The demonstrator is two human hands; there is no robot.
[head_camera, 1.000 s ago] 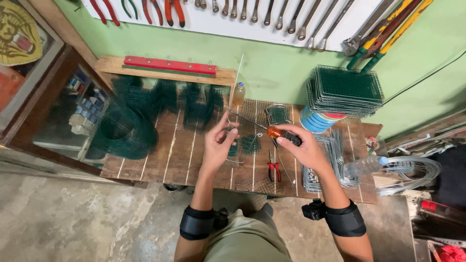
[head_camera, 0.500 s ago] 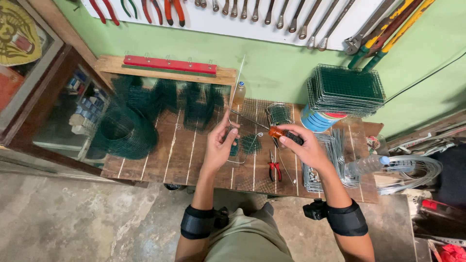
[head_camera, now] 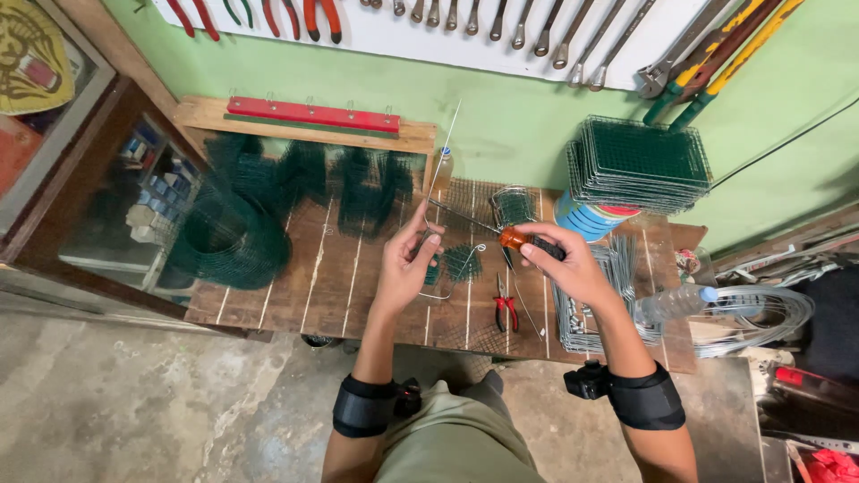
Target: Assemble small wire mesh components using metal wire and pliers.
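Note:
My left hand (head_camera: pixel 404 265) pinches a long thin steel wire (head_camera: pixel 445 152) that sticks up and away over the wooden workbench (head_camera: pixel 295 286). My right hand (head_camera: pixel 565 266) grips pliers with an orange and black handle (head_camera: pixel 519 241), whose jaws point left toward the wire near my left fingers. A small round piece of green mesh (head_camera: pixel 462 262) lies on the bench between my hands. Red-handled pliers (head_camera: pixel 505 304) lie just below it.
A large roll of green wire mesh (head_camera: pixel 228 234) lies at the bench's left, with more mesh pieces (head_camera: pixel 358 183) behind. Stacked green mesh panels (head_camera: pixel 640 163) sit on a blue-striped tub at the right. Bent steel wires (head_camera: pixel 598 304), wire coils (head_camera: pixel 761 309) and a plastic bottle (head_camera: pixel 673 302) lie at right.
Both hands have stayed nearly in place. The pliers have shifted a little to the right along the wire.

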